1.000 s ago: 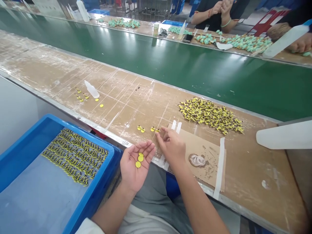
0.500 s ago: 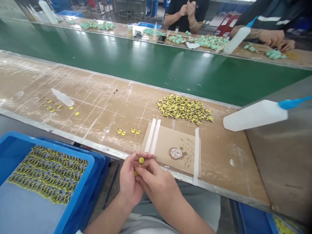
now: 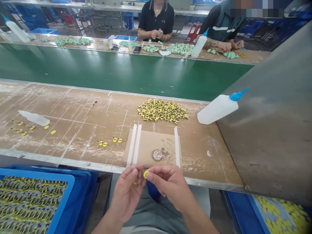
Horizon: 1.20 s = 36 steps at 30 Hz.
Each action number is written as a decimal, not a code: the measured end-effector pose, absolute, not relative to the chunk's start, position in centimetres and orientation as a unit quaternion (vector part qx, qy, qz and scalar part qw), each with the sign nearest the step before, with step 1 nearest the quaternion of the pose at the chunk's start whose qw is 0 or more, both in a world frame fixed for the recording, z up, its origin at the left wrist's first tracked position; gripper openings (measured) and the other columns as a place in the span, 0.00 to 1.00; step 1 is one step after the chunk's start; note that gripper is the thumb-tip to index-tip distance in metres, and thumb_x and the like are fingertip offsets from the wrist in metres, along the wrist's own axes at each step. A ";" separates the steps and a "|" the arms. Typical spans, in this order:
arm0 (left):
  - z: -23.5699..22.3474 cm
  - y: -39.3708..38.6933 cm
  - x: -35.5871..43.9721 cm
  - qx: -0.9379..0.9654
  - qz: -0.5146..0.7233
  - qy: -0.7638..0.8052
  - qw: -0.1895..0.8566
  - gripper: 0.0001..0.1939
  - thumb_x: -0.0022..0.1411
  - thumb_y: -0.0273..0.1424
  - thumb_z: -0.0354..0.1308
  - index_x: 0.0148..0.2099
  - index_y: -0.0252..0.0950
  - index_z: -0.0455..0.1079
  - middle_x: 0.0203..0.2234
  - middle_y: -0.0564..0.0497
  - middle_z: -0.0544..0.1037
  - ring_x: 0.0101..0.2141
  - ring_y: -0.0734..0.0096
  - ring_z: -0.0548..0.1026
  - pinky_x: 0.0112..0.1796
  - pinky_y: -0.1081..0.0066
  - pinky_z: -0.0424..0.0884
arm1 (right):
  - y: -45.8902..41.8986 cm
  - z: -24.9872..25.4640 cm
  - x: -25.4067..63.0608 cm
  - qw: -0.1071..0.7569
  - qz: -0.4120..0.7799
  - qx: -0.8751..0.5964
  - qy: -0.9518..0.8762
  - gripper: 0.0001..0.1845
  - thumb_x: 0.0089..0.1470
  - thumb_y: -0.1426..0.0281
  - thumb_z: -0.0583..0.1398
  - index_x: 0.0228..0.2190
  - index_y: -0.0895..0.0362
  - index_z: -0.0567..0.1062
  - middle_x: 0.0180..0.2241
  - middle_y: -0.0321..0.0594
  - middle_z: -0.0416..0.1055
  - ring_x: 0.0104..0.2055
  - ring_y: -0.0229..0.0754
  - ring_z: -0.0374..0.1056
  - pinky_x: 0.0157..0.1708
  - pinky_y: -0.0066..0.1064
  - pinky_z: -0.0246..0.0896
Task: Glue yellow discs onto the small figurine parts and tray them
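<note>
My right hand [image 3: 170, 183] pinches a small yellow disc [image 3: 146, 174] between thumb and forefinger, just below the table's front edge. My left hand [image 3: 128, 191] is cupped beside it, fingers curled around more yellow discs, one showing at its fingertips. Both hands hover over my lap. Ahead on the table lies a taped cardboard pad [image 3: 153, 147] with a glue puddle [image 3: 157, 155]. Two small yellow pairs [image 3: 109, 141] rest left of the pad. A heap of yellow-and-black pieces [image 3: 162, 111] lies behind it.
A white glue bottle with a blue tip [image 3: 218, 107] leans against a grey panel [image 3: 273, 123] at right. A blue tray [image 3: 60, 198] of yellow-black pieces sits lower left. A clear bottle [image 3: 34, 117] lies far left. A green conveyor [image 3: 122, 71] runs behind; two people work across it.
My right hand left the table, came to the left palm and picked a yellow disc from it. The left hand curled closed. The view tilted upward and shifted right.
</note>
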<state>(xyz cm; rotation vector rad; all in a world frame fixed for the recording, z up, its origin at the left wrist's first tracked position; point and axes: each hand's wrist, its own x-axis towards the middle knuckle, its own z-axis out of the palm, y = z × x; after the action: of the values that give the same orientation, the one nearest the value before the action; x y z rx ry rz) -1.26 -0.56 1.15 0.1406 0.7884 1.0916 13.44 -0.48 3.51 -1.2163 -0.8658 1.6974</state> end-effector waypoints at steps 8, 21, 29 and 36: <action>0.7 -0.6 0.5 0.173 0.466 0.359 0.790 0.09 0.51 0.30 0.72 0.38 0.37 0.82 0.32 0.48 0.79 0.32 0.74 0.75 0.35 0.75 0.73 | -1.3 2.9 15.2 0.436 0.709 -0.486 -0.266 0.18 0.43 0.57 0.72 0.26 0.60 0.80 0.19 0.34 0.70 0.14 0.27 0.54 0.12 0.21 0.46; 0.3 -0.6 1.6 0.222 0.512 0.333 0.760 0.08 0.51 0.30 0.71 0.37 0.38 0.81 0.32 0.52 0.76 0.28 0.76 0.74 0.31 0.76 0.74 | -1.0 2.8 15.2 0.439 0.738 -0.458 -0.230 0.18 0.42 0.58 0.73 0.23 0.60 0.77 0.18 0.31 0.68 0.16 0.26 0.52 0.15 0.22 0.41; 0.0 -0.2 1.9 0.098 0.534 0.355 0.761 0.11 0.45 0.30 0.75 0.35 0.40 0.82 0.31 0.49 0.84 0.32 0.75 0.80 0.37 0.80 0.76 | -1.2 2.9 13.6 0.469 0.712 -0.467 -0.233 0.21 0.44 0.54 0.70 0.23 0.58 0.75 0.15 0.27 0.60 0.16 0.27 0.46 0.16 0.24 0.39; 0.1 1.6 0.6 0.013 0.558 0.394 0.730 0.18 0.41 0.29 0.77 0.37 0.38 0.81 0.34 0.49 0.83 0.31 0.76 0.80 0.29 0.83 0.76 | 5.9 0.5 21.9 0.371 0.169 -0.733 -0.545 0.12 0.55 0.61 0.63 0.35 0.57 0.80 0.28 0.39 0.76 0.27 0.40 0.69 0.30 0.32 0.63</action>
<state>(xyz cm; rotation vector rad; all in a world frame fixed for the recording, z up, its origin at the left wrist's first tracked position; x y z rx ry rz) 0.56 1.59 0.08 0.0286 0.8685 1.2291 21.89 5.89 0.55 -1.8787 -1.3986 0.4333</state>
